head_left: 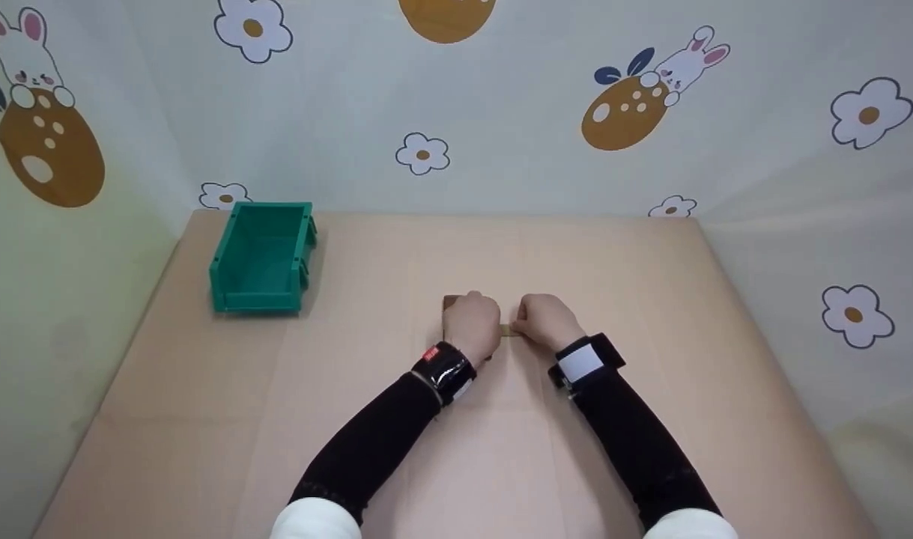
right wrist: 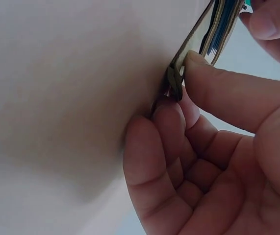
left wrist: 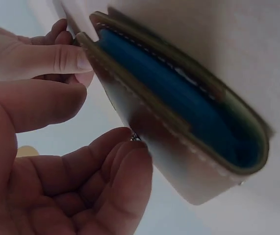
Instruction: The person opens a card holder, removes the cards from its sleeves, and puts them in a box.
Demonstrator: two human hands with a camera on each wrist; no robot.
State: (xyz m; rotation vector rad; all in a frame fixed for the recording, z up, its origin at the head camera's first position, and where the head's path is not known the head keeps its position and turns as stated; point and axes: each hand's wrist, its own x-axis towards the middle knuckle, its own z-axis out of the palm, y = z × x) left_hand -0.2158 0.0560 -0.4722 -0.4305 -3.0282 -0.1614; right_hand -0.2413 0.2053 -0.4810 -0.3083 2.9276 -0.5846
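Note:
A brown stitched wallet (left wrist: 164, 159) with a blue lining stands edge-up on the table, its mouth slightly parted in the left wrist view. My left hand (head_left: 472, 323) covers most of it in the head view. From the wrist, the loosely bent fingers (left wrist: 100, 169) of that hand reach the cover beside a small metal fitting, while the thumb stays apart. On the wallet's right side, my right hand (head_left: 547, 320) pinches a narrow strap (head_left: 507, 330) between thumb and fingers. The strap's dark end (right wrist: 175, 82) shows at those fingertips in the right wrist view.
An open-fronted green plastic bin (head_left: 258, 301) stands at the table's back left. The table (head_left: 576, 262) has a beige cover. Pale curtains (head_left: 516, 97) printed with flowers and rabbits hang behind it and on both sides.

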